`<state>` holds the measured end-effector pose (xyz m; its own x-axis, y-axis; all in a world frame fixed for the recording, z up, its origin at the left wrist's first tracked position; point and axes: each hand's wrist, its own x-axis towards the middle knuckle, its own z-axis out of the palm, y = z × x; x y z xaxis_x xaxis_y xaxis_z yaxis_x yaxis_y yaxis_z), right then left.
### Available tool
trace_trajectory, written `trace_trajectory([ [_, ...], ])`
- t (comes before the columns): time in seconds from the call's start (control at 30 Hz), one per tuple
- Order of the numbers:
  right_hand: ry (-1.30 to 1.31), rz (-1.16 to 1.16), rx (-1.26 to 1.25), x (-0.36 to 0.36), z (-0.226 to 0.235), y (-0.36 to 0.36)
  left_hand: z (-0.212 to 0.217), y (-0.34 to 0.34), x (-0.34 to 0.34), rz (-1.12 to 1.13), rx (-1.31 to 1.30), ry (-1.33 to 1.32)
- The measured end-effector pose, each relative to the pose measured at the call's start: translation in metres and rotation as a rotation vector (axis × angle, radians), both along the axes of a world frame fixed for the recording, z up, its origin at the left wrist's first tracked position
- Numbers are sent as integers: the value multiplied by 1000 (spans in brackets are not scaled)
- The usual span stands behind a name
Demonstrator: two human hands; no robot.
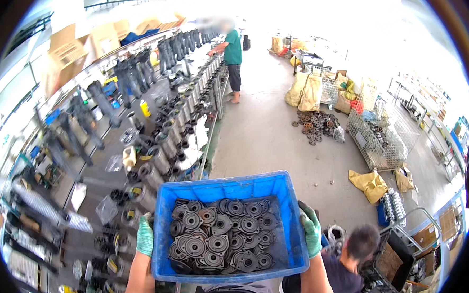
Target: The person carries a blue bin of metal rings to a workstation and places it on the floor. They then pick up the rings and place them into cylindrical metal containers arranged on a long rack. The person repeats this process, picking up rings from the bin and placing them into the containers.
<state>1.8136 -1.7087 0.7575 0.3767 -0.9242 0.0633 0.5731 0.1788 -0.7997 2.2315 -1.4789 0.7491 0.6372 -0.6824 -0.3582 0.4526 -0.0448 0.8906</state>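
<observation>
A blue plastic bin [162,222] is held in front of me, over the floor beside the long workbench. Inside lie many dark, round metal flanges [217,243] with centre holes, piled in layers; the bin's right part shows bare bottom. My left hand [145,237], in a green glove, is closed on the bin's left side. On the right side, my right hand [310,230], gloved alike, grips the bin's edge. Both hands' fingers are partly hidden by the bin walls.
A workbench [165,143] with rows of metal cylinders runs along the left. A person in green [233,53] stands at its far end. Another person [339,269] is low at my right. Loose metal discs [316,124] lie on the floor near a wire cage [370,145].
</observation>
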Motion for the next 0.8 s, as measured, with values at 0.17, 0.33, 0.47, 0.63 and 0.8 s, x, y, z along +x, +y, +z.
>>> trace_trajectory([
  [0.17, 15, -65, 11, 66, 0, -193, -17, -227, 71, 9, -86, -36],
  [0.33, 53, -103, 31, 124, 17, -383, -3, -443, 131, -36, -58, -6],
  [0.47, 114, -144, 0, 173, 27, -549, -16, -617, 199, -55, -8, 15],
  [0.63, 104, -244, -5, 235, 21, -748, -23, -857, 250, -122, -100, 63],
  [0.8, 53, -373, 4, 276, 44, -931, 3, -1087, 297, -285, -30, 116],
])
